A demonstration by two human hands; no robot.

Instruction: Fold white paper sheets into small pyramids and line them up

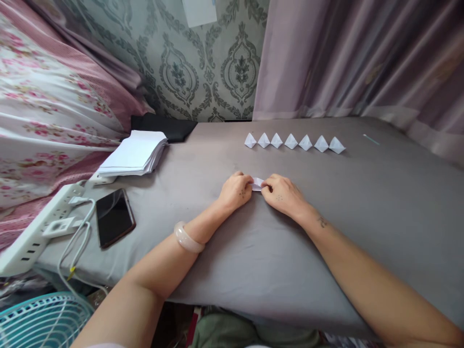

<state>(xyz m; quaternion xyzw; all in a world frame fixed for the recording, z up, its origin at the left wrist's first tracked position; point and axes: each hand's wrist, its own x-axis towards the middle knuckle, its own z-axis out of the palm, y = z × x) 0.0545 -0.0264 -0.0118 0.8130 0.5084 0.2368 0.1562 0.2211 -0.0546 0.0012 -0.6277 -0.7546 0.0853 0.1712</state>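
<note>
A small piece of folded white paper is held between my two hands, low over the grey cloth of the table. My left hand is closed on its left end. On the right end, the fingers of my right hand pinch it. Only the middle of the paper shows; my fingers cover both ends. Beyond my hands, several folded white paper shapes with pointed tops stand in a row.
Left of my arms lie a phone, a stack of white paper and a power strip with cables. Behind the stack is a black flat item. A thin stick lies far right. A turquoise fan stands at lower left.
</note>
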